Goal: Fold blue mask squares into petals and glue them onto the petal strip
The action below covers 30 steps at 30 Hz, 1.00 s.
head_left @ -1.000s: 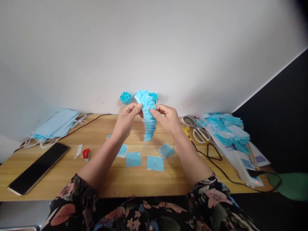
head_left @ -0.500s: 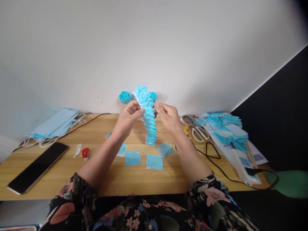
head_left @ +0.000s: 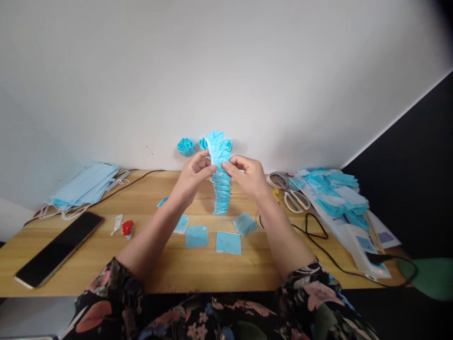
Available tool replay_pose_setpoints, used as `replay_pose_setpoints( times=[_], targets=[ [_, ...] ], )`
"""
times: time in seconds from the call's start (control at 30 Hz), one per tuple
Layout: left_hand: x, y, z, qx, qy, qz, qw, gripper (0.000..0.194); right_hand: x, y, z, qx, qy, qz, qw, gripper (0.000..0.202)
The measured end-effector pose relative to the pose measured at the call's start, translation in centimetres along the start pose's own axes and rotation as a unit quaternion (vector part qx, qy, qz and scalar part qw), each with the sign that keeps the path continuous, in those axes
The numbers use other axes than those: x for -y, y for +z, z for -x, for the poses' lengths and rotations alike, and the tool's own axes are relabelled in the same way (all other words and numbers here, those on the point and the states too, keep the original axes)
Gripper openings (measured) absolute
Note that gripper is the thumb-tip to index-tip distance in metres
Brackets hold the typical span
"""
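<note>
A long strip of folded blue mask fabric [head_left: 222, 184] hangs upright between my hands, its points overlapping down to a narrow lower end. My left hand [head_left: 197, 172] pinches its left edge with thumb and fingers. On the opposite edge, the thumb and fingers of my right hand [head_left: 247, 174] are closed on it too. Behind the strip, near the wall, stand blue fabric roses; one rose [head_left: 186, 147] shows fully at the left, while others are partly covered by the strip. Flat blue fabric squares lie below my hands, among them a front square [head_left: 228, 242].
Face masks [head_left: 85, 185] and a phone [head_left: 59, 249] lie at the left, near a red scrap [head_left: 128, 228]. To the right are scissors [head_left: 296, 201], a pile of blue fabric pieces [head_left: 336, 191], a power strip [head_left: 366, 250] and a black cable [head_left: 327, 252].
The strip's upper end has swung to the right and stands straighter. Both hands still pinch it, and my right thumb now lies over its front. The whole view has shifted slightly.
</note>
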<state>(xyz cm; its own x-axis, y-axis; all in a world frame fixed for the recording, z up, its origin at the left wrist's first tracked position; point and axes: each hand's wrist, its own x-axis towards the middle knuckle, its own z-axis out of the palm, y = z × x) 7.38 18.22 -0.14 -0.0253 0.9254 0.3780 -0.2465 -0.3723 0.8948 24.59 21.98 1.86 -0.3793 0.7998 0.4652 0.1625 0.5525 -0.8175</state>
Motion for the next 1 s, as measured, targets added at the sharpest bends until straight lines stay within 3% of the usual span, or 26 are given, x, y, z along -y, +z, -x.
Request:
replay_pose_setpoints(
  times=[0.1, 0.27, 0.5, 0.67, 1.0],
  targets=[
    [-0.06, 0.03, -0.03, 0.008, 0.003, 0.006, 1.0, 0.046, -0.09, -0.08, -0.03, -0.003, -0.014, -0.007, 1.0, 0.048],
    [-0.01, -0.12, -0.3, -0.041, 0.021, 0.013, 0.999, 0.046, -0.44, -0.21, -0.09, 0.02, -0.015, -0.016, 1.0, 0.055],
    [-0.12, -0.1, -0.48, -0.087, 0.012, 0.031, 0.996, 0.044, -0.81, 0.17, -0.09, 0.051, -0.002, 0.009, 0.999, 0.031],
    [-0.1, -0.17, -0.33, -0.077, 0.005, 0.034, 0.996, 0.036, -0.72, 0.16, -0.12, 0.044, -0.006, 0.017, 0.999, 0.028],
    [-0.27, 0.0, -0.26, -0.04, 0.009, 0.023, 0.999, 0.038, -0.55, 0.4, 0.0, 0.048, 0.001, -0.008, 0.999, 0.028]
  ],
)
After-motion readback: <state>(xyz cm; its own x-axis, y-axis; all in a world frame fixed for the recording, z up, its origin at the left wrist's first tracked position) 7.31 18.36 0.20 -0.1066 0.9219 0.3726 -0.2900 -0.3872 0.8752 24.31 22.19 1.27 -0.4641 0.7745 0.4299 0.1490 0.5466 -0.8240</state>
